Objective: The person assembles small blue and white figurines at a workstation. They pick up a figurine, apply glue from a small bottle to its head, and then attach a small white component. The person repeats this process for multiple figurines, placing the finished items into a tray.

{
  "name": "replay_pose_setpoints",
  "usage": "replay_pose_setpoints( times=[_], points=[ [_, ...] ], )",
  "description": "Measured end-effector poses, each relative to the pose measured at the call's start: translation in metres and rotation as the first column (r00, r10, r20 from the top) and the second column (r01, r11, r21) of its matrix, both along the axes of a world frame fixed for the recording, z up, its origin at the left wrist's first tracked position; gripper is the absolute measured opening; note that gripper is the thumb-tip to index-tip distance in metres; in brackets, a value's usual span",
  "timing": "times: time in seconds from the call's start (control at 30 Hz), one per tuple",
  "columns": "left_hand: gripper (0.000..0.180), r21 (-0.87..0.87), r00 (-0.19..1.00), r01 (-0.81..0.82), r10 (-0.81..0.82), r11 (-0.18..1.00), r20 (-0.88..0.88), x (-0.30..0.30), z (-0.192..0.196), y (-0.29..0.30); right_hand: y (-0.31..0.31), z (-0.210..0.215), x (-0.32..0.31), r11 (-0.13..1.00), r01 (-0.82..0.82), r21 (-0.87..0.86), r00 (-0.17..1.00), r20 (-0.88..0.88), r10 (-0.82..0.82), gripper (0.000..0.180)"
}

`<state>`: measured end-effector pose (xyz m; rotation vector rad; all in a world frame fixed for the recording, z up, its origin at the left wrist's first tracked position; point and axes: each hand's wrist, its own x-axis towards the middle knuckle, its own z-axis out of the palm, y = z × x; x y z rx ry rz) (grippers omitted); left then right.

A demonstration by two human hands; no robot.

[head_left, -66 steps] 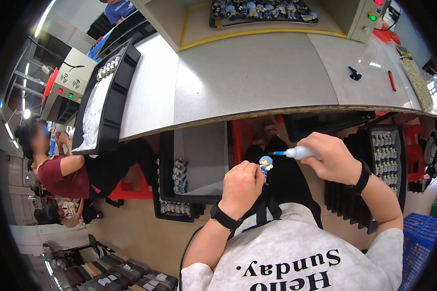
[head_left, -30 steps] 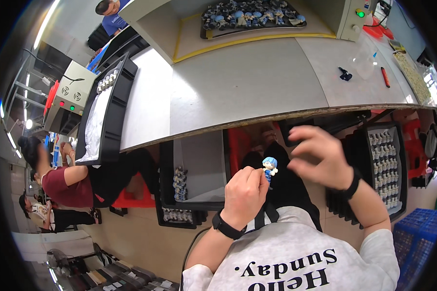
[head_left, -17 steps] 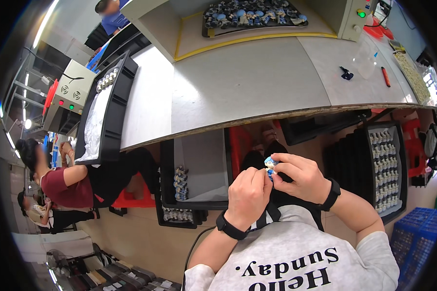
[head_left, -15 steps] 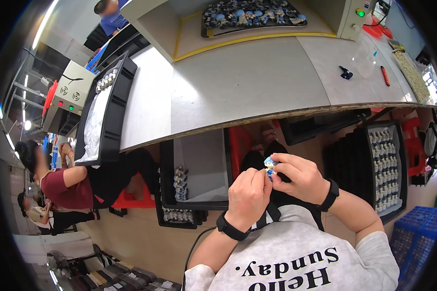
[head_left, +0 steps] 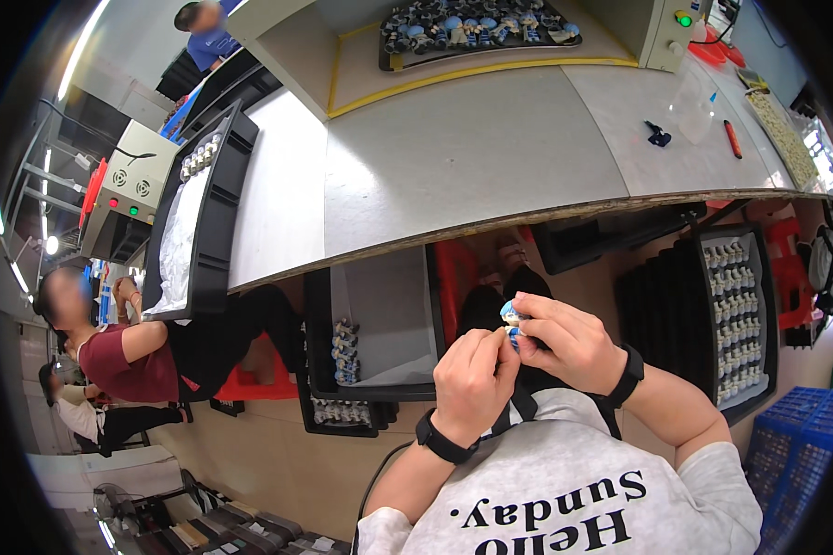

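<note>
A small toy figurine [head_left: 510, 312] with light-blue hair and a blue and white body is held between my two hands, over my lap and in front of the bench edge. The fingertips of my right hand [head_left: 576, 344] pinch it at the head and side. My left hand [head_left: 473, 381] is closed, its thumb and forefinger at the lower part of the figurine. Fingers hide much of its body. Left of my hands, a low black tray [head_left: 407, 379] lined with grey sheet has a short row of similar figurines [head_left: 345, 352] in it.
The grey bench [head_left: 463, 157] carries a metal booth with a tray of blue-haired figurines [head_left: 472, 35], a red pen-like tool [head_left: 732, 139] and a black tray [head_left: 222, 208]. At right stand a tray of white pieces [head_left: 736, 314] and blue crates [head_left: 796, 453]. A co-worker [head_left: 130, 361] sits at left.
Both hands have shifted slightly with the figurine, and the left has dropped a little, showing more of its body. The co-worker at left has raised and turned their head.
</note>
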<state>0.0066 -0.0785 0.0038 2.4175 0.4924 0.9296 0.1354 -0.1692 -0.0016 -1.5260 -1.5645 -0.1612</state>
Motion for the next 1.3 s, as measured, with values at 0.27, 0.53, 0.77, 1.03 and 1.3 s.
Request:
replay_pose_setpoints(
  times=[0.27,0.53,0.77,1.03,1.3],
  points=[
    [0.006,-0.039,0.999,0.005,-0.004,0.999,0.032,-0.002,0.000,-0.003,-0.004,0.001,0.000,0.999,-0.026,0.025,1.000,-0.013,0.026,0.017],
    [0.006,-0.234,0.999,0.038,-0.030,0.971,0.038,-0.005,0.005,-0.005,-0.005,0.003,-0.001,0.997,-0.043,0.059,0.999,0.000,0.043,0.018],
    [0.008,-0.466,0.997,0.064,-0.032,0.883,0.075,-0.006,0.006,-0.006,-0.006,0.004,-0.001,0.997,-0.045,0.065,0.999,0.021,0.043,0.018],
    [0.011,-0.679,0.990,0.124,-0.042,0.724,0.137,-0.008,0.004,-0.004,-0.006,0.006,0.000,0.996,-0.058,0.073,0.997,0.047,0.055,0.017],
    [0.015,-0.929,0.973,0.224,-0.008,0.294,0.232,-0.014,0.004,-0.005,-0.006,0.005,-0.002,0.996,-0.059,0.072,0.998,0.032,0.057,0.018]
  ],
)
